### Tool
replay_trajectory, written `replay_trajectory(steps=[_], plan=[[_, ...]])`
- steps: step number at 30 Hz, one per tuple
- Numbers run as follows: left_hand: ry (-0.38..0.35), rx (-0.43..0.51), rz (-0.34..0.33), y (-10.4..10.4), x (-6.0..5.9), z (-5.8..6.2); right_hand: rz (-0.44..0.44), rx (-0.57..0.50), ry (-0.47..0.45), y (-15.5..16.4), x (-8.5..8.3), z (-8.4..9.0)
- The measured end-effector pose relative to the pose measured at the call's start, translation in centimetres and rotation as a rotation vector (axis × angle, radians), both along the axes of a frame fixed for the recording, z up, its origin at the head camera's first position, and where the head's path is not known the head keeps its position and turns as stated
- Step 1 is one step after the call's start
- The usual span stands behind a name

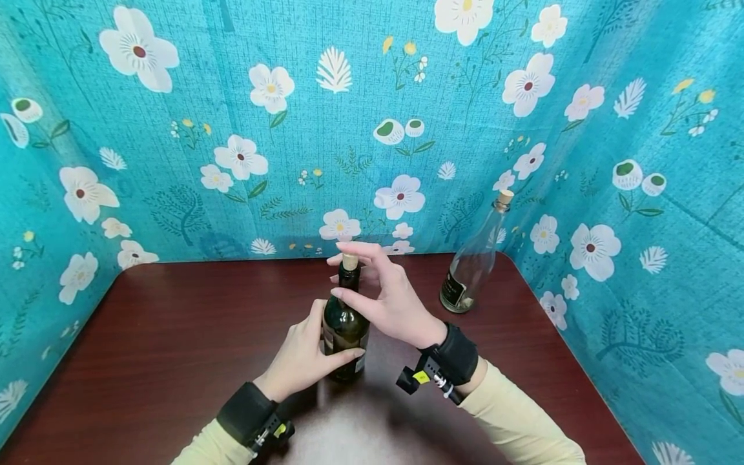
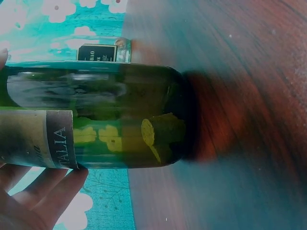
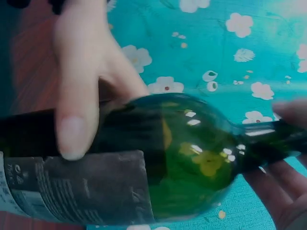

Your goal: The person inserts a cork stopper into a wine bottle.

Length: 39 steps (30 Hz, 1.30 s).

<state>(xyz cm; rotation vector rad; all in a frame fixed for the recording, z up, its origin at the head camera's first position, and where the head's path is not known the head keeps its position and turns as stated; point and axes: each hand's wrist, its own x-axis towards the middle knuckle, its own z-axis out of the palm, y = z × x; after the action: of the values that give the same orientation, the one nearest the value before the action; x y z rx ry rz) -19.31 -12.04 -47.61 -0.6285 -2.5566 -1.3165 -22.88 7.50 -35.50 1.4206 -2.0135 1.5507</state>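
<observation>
A dark green wine bottle [image 1: 345,323] stands upright on the table, a cork [image 1: 350,261] in its mouth. My left hand [image 1: 302,355] grips the bottle's body, thumb across the front. Around the neck, my right hand [image 1: 389,297] has its thumb in front and fingers behind, the index finger arching beside the cork's top. Whether that fingertip touches the cork, I cannot tell. In the left wrist view a loose cork piece [image 2: 163,132] lies inside the bottle near its base. The right wrist view shows the back label [image 3: 96,187] under the left thumb.
A clear glass bottle [image 1: 473,265] with a cork [image 1: 506,196] and a black label stands at the table's back right. The dark red wooden table [image 1: 203,323] meets a turquoise flowered curtain [image 1: 302,142] at the back and sides.
</observation>
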Motion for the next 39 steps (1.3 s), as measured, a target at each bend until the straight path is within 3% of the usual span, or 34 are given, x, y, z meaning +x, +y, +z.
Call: replay_trajectory(steps=[5, 12, 21, 23, 27, 30, 35, 39], plan=[[0.006, -0.002, -0.003, -0.1, -0.1, 0.0, -0.014, -0.039, 0.032, -0.5, -0.1, -0.3], [0.008, -0.006, -0.002, -0.2, -0.2, 0.0, 0.002, -0.072, -0.002, -0.6, -0.1, 0.0], [0.004, -0.003, 0.004, 0.0, -0.1, -0.2, -0.021, -0.096, 0.016, -0.9, 1.7, 2.1], [0.008, -0.005, 0.006, 0.0, -0.1, -0.2, -0.016, -0.102, 0.009, -0.9, 1.5, 1.9], [0.01, -0.004, 0.004, 0.0, 0.0, -0.2, -0.011, -0.107, -0.043, -0.7, 0.8, 0.5], [0.013, -0.005, 0.002, 0.0, 0.0, -0.2, -0.028, -0.097, -0.14, -0.6, 0.3, -1.2], [0.006, -0.009, 0.006, 0.0, 0.2, -0.2, -0.074, 0.013, -0.309, -0.7, 0.4, -5.0], [0.016, 0.005, 0.013, 0.0, 0.2, -0.2, -0.099, 0.059, -0.359, -0.7, 0.7, -7.3]])
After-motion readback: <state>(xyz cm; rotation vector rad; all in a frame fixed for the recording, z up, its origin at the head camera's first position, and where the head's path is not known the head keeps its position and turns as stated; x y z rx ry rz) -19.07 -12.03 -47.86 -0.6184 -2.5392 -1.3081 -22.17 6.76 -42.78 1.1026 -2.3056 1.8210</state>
